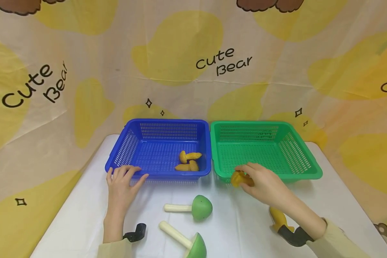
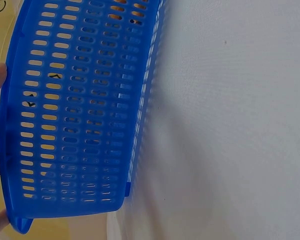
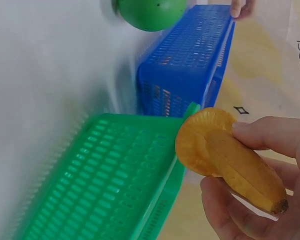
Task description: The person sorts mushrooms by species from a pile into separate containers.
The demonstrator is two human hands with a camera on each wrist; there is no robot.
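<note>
My right hand point(image 1: 264, 182) pinches a yellow-brown toy mushroom point(image 3: 245, 167) between thumb and fingers, just in front of the near rim of the green basket point(image 1: 296, 176). In the right wrist view the cap points toward the baskets and the stem lies back along the palm. My left hand point(image 1: 120, 186) rests its fingertips on the near left rim of the blue basket point(image 1: 167, 176), thumb spread to the side. Inside the blue basket, two yellow-brown mushrooms, an upper one point(image 1: 193, 156) and a lower one point(image 1: 182, 167), lie on their sides at the right.
Two green-capped mushrooms with pale stems, one farther point(image 1: 202, 208) and one nearer point(image 1: 197, 247), lie on the white table point(image 1: 238, 218). Another yellow mushroom point(image 1: 278, 216) lies below my right forearm, partly hidden. A printed cloth point(image 1: 177, 46) hangs behind the baskets.
</note>
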